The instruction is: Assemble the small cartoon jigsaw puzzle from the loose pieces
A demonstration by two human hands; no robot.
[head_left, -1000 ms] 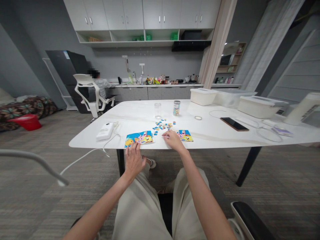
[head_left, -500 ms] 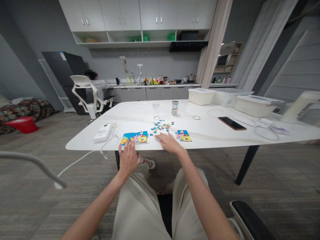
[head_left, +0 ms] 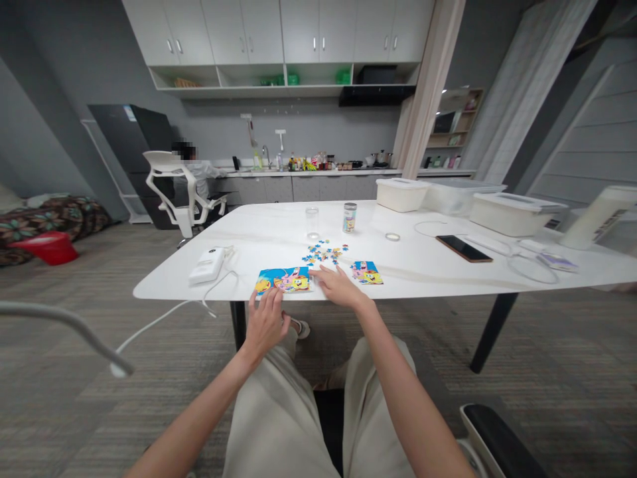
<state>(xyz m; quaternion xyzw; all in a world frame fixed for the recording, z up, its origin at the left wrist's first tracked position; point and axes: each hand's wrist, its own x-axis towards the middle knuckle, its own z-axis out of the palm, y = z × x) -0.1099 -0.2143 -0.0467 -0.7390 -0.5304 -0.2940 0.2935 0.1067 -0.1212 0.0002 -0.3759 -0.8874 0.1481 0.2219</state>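
Note:
A wide, colourful cartoon picture card (head_left: 284,279) lies flat at the table's front edge. My left hand (head_left: 267,321) rests its outstretched fingertips on the card's lower left part. Beside the card's right end is my right hand (head_left: 337,285), palm down with fingers extended and apart; I cannot tell whether its fingertip touches the card. Loose jigsaw pieces (head_left: 324,253), blue, yellow and red, are scattered just beyond my right hand. To its right lies a smaller cartoon picture (head_left: 367,273) in similar colours.
Behind the pieces stand a clear jar (head_left: 312,223) and a printed can (head_left: 350,218); a ring-shaped lid (head_left: 393,236) lies to their right. A white power bank (head_left: 206,265) with a cable is at left, a phone (head_left: 464,248) at right. Lidded bins (head_left: 402,194) line the back right.
My left hand has slid the wide picture card to the right along the table edge, closer to my right hand. The right hand has barely moved.

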